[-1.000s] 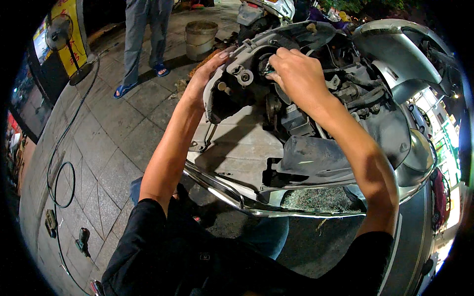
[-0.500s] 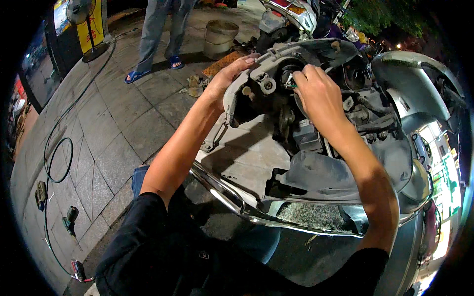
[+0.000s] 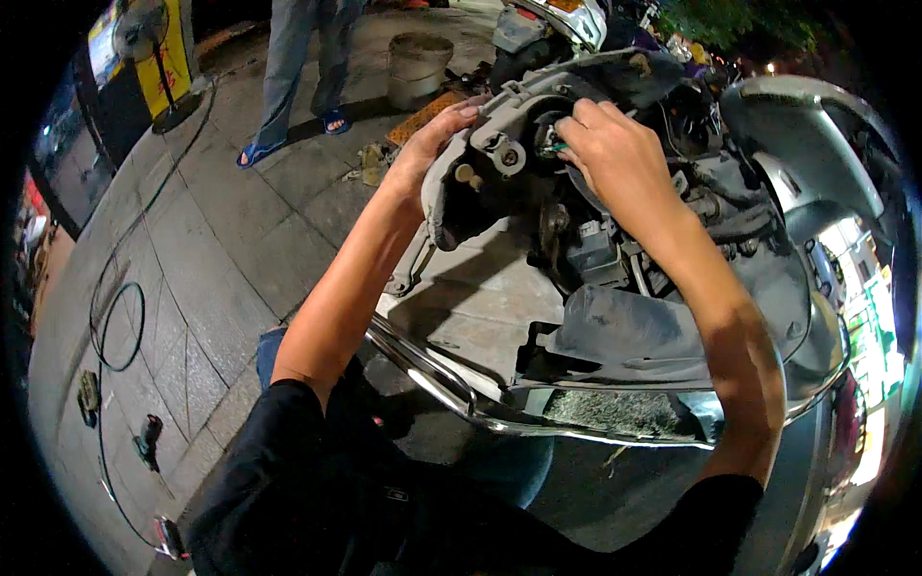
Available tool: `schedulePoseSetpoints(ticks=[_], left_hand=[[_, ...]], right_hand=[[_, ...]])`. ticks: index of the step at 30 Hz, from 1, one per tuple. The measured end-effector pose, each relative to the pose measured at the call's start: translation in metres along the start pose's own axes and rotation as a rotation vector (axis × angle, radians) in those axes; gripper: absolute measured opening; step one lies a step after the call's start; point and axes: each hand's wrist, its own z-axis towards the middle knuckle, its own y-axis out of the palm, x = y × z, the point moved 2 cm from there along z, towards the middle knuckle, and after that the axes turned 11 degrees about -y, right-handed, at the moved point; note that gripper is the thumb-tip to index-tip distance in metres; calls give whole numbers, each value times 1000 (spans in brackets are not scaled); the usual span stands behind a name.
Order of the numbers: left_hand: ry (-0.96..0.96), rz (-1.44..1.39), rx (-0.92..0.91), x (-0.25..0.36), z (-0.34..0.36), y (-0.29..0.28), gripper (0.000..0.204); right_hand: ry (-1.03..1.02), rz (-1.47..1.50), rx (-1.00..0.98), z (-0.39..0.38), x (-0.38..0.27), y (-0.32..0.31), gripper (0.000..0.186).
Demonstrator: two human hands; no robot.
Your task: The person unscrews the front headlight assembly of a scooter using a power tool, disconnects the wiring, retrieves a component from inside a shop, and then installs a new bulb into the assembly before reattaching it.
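Note:
The fingers of my left hand [image 3: 434, 142] are wrapped over the far left edge of a dusty grey headlight housing [image 3: 492, 117], seen from its open back. At a dark round socket [image 3: 547, 123] in that housing, my right hand [image 3: 617, 149] is closed, fingertips pinched together. A small green bit [image 3: 560, 148] shows at those fingertips; the rest of what they grip is hidden. Below the hands lies the opened front of a motor scooter, with a grey box-like part [image 3: 594, 252] and a dark plastic panel [image 3: 619, 331].
A silver body panel [image 3: 807, 144] stands at right. A chrome bar [image 3: 423, 370] runs along the near side. Left on the paving lie a black hose [image 3: 144, 322], a power tool [image 3: 148, 442] and a red tool [image 3: 170, 538]. A bucket [image 3: 420, 72] and a person in blue sandals [image 3: 259, 154] are beyond.
The whole view has shifted slightly. Both hands keep their places on the headlight housing, and my right fingertips stay at the round socket.

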Motion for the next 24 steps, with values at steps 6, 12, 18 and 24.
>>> schedulePoseSetpoints(ticks=[6,12,18,24], left_hand=[[-45,-56,136,0,-7,12,48],[-33,-69,128,2,-10,13,49],[-79,-111,59,0,-7,3,49],[-40,-141,10,-2,-7,5,48]], right_hand=[[-1,-6,28,-4,3,8,4],[4,-26,3,-2,1,8,3],[72,36,20,-5,-1,3,16],[153,58,31,-7,-6,-3,23]])
